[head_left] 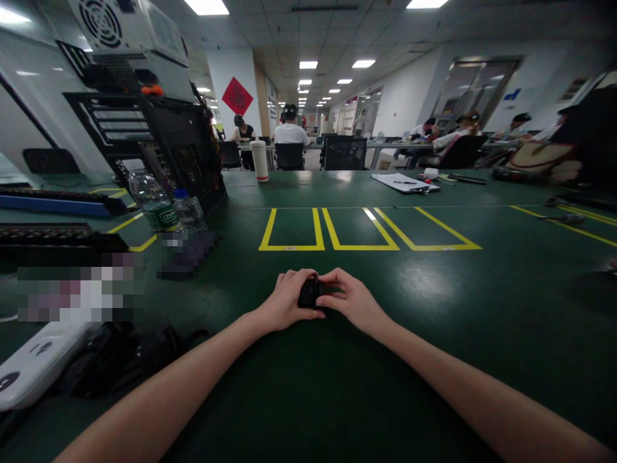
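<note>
A small black object [307,294] with rounded edges is between my hands, over the green table top [337,386]. My left hand [288,297] is closed around its left side, fingers over the top and thumb below. My right hand [351,299] pinches the object's right edge, where a thin upright rim shows, between fingertips and thumb. Fingers cover much of the object, so its exact kind cannot be made out. Beyond the hands lie yellow tape outlines [292,247] on the table.
At left stand an open computer case [178,141], a clear bottle [152,199] and a smaller blue-capped bottle [189,212]. Nearer lie a white device [45,360] and black cables [159,347]. A white cup [259,161] and a clipboard [402,182] are farther back. Several people sit beyond.
</note>
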The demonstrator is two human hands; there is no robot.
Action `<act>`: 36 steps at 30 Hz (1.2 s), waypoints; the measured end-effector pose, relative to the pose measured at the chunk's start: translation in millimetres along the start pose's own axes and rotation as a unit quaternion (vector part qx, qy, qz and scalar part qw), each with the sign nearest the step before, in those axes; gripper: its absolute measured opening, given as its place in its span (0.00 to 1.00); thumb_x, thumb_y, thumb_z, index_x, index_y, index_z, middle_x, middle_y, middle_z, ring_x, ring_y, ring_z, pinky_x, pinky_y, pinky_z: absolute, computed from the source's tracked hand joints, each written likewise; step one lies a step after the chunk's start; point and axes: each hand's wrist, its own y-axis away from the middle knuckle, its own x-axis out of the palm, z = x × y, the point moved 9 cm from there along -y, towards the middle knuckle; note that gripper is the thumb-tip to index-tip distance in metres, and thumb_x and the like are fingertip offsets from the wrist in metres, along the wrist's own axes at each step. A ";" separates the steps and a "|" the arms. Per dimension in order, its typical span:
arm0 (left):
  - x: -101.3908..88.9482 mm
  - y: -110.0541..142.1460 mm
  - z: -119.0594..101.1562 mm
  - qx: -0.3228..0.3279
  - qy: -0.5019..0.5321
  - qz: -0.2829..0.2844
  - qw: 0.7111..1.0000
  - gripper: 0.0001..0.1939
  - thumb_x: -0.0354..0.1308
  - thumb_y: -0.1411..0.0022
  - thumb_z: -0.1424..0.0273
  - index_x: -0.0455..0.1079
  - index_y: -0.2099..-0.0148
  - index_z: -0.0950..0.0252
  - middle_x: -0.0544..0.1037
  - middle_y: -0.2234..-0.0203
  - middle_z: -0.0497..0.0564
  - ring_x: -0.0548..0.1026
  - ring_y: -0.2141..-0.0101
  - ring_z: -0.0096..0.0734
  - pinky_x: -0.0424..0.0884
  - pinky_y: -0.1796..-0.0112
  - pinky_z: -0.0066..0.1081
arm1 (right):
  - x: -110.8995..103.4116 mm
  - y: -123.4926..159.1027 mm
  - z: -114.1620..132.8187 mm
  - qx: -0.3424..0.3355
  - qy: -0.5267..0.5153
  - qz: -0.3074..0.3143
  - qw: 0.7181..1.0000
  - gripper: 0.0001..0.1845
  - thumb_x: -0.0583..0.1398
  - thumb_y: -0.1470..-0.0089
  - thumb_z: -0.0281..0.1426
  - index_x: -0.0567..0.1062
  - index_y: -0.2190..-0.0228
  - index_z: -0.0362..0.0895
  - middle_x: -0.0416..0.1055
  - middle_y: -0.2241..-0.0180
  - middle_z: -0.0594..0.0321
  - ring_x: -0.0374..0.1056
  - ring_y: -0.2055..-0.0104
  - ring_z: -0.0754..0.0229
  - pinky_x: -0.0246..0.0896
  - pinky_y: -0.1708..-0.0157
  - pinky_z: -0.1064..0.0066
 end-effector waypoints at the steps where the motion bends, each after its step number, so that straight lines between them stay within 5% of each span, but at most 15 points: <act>1: 0.4 0.0 0.2 -0.003 0.003 0.002 1.000 0.31 0.61 0.53 0.60 0.52 0.48 0.58 0.64 0.56 0.51 0.63 0.58 0.41 0.58 0.59 0.38 | 0.6 -0.7 -1.9 0.005 -0.019 -0.003 1.000 0.14 0.61 0.58 0.29 0.67 0.66 0.44 0.66 0.63 0.65 0.65 0.59 0.61 0.62 0.57 0.63; 17: -0.1 4.8 -12.2 0.007 -0.058 -0.033 0.998 0.36 0.59 0.50 0.60 0.43 0.45 0.63 0.61 0.52 0.56 0.62 0.54 0.43 0.55 0.54 0.42 | 4.5 6.1 -7.7 0.093 -0.130 0.029 0.987 0.12 0.58 0.53 0.31 0.68 0.63 0.45 0.66 0.60 0.62 0.65 0.57 0.59 0.62 0.57 0.61; 24: -3.5 9.9 -29.4 0.061 -0.048 0.026 0.997 0.36 0.50 0.43 0.65 0.33 0.40 0.64 0.52 0.45 0.58 0.56 0.48 0.43 0.49 0.49 0.43 | 2.1 5.8 -13.3 0.080 -0.125 0.027 0.989 0.19 0.61 0.57 0.30 0.65 0.61 0.46 0.66 0.61 0.62 0.65 0.58 0.60 0.60 0.56 0.61; 32: -6.1 10.7 -16.2 0.055 -0.025 0.054 0.997 0.40 0.54 0.44 0.62 0.30 0.39 0.58 0.41 0.40 0.54 0.51 0.44 0.41 0.51 0.49 0.41 | 7.4 5.6 -10.9 0.063 -0.114 0.046 0.990 0.14 0.61 0.56 0.30 0.66 0.65 0.44 0.67 0.62 0.63 0.66 0.58 0.60 0.61 0.56 0.62; 36: -4.3 6.7 -8.8 0.079 -0.033 0.027 0.996 0.51 0.61 0.55 0.57 0.29 0.40 0.60 0.53 0.44 0.58 0.54 0.45 0.44 0.50 0.49 0.42 | 9.1 5.6 -10.6 0.057 -0.104 0.046 0.992 0.13 0.61 0.56 0.30 0.65 0.65 0.44 0.67 0.61 0.63 0.66 0.58 0.60 0.61 0.56 0.62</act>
